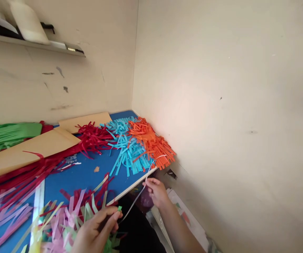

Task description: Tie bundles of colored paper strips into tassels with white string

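Room: two cream walls (pixel 220 70) meeting in a corner at upper centre; dark marks on the left one.
Shelf (pixel 80 53): upper left of the frame; carries a white bottle (pixel 30 23) and dark items.
Table (pixel 85 172): blue top, pale edge; left and centre of the frame.
White cord (pixel 138 196): slants through lower centre; upper end against the orange fringe (pixel 151 138), lower end passing behind the left fingers.
Right hand (pixel 155 191): lower centre, just beyond the table edge; grip pinched together on the cord, thumb to fingers.
Left hand (pixel 98 225): bottom centre; grip closed, thumb and forefinger clamped on a green scrap (pixel 120 208); whether it also holds the cord, cannot tell.
Cut paper, centre: light-blue fringe (pixel 133 154) touching the orange; red fringe (pixel 95 137) beside it.
Cut paper, left: green fringe (pixel 14 135) behind a tan sheet (pixel 32 151).
Cut paper, lower left: pink strips (pixel 72 214) beside the left hand, mixed with red, yellow and pale green.
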The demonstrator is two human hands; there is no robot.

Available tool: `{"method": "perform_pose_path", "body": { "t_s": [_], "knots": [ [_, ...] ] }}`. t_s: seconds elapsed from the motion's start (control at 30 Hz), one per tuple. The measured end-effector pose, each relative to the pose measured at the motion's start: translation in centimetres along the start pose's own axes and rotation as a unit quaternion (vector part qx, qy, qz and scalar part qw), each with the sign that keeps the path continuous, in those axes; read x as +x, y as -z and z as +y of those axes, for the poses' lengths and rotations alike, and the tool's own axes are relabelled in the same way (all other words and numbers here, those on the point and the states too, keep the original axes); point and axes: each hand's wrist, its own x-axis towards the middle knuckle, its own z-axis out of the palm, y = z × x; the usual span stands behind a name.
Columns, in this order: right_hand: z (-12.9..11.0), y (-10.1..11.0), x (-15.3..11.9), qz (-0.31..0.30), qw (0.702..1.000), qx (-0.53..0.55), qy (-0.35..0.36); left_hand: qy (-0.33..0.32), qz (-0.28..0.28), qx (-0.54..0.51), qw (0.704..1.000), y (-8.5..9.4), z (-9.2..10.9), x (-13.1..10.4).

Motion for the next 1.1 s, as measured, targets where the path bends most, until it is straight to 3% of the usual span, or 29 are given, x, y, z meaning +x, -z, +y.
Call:
{"method": "perform_pose_path", "body": {
  "t_s": [0.13, 0.23, 0.3, 0.4, 0.53, 0.63, 0.73, 0.8, 0.87, 0.93, 1.0, 1.1],
  "knots": [
    [-1.0, -1.2, -3.8, -0.094, 0.984, 0.137, -0.063, 0.009, -0.024, -0.068, 0.997, -1.8, 0.6, 0.8],
    [-2.1, -2.4, -5.8, -0.193, 0.940, 0.259, -0.113, 0.014, -0.102, -0.132, 0.986, -3.3, 0.8, 1.2],
    [-2.9, -2.5, -6.0, -0.230, 0.915, 0.297, -0.146, 0.004, -0.122, -0.120, 0.985, -3.7, 0.8, 1.0],
    [-4.4, -0.9, -4.6, -0.215, 0.905, 0.338, -0.144, -0.040, -0.092, -0.014, 0.995, -2.7, 0.5, 0.2],
    [-6.8, 1.6, -2.2, -0.132, 0.925, 0.352, -0.051, -0.043, -0.082, 0.074, 0.993, -0.6, -0.3, -0.8],
    [-8.0, 1.4, -2.4, -0.098, 0.949, 0.294, 0.050, -0.039, -0.050, 0.085, 0.994, 0.5, -1.0, -1.0],
    [-7.8, -0.9, -5.4, -0.085, 0.969, 0.091, 0.211, -0.062, 0.020, 0.014, 0.998, 1.5, -1.2, -1.3],
    [-7.2, -3.0, -8.2, -0.123, 0.946, -0.087, 0.287, -0.034, 0.080, -0.076, 0.993, 2.1, -0.9, -1.6],
    [-6.6, -5.1, -10.7, -0.175, 0.907, -0.193, 0.330, 0.049, 0.124, -0.194, 0.972, 2.4, -0.4, -2.0],
    [-6.2, -6.7, -12.2, -0.201, 0.886, -0.214, 0.360, 0.125, 0.140, -0.308, 0.933, 2.4, 0.2, -2.4],
    [-6.1, -7.8, -12.8, -0.217, 0.879, -0.210, 0.368, 0.148, 0.127, -0.380, 0.904, 2.4, 0.6, -2.7],
    [-6.1, -8.8, -12.9, -0.237, 0.874, -0.207, 0.369, 0.124, 0.108, -0.395, 0.904, 2.5, 0.4, -3.0]
  ]
}}
